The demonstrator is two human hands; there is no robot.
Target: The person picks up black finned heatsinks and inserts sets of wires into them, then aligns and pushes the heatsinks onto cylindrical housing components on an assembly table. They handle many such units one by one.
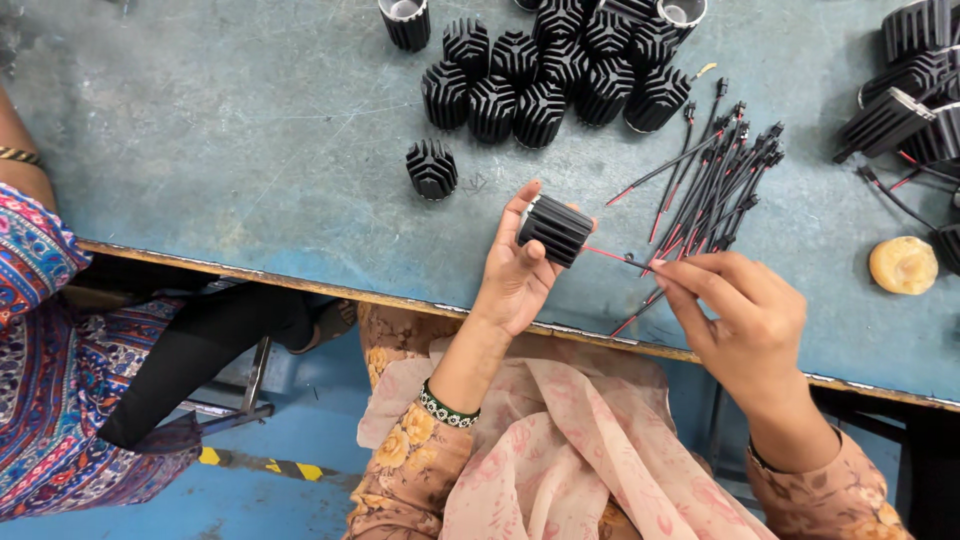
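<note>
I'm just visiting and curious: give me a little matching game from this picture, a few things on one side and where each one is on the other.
Things:
1. finned black cylinder
2. thin red wire
3. pile of wire leads
4. round tan lump

Places:
A. lying alone near the right edge of the blue table
B. pinched in the right hand
C. held in the left hand
D. spread on the table beyond the hands

Pairs: 1-C, 2-B, 3-D, 4-A
</note>
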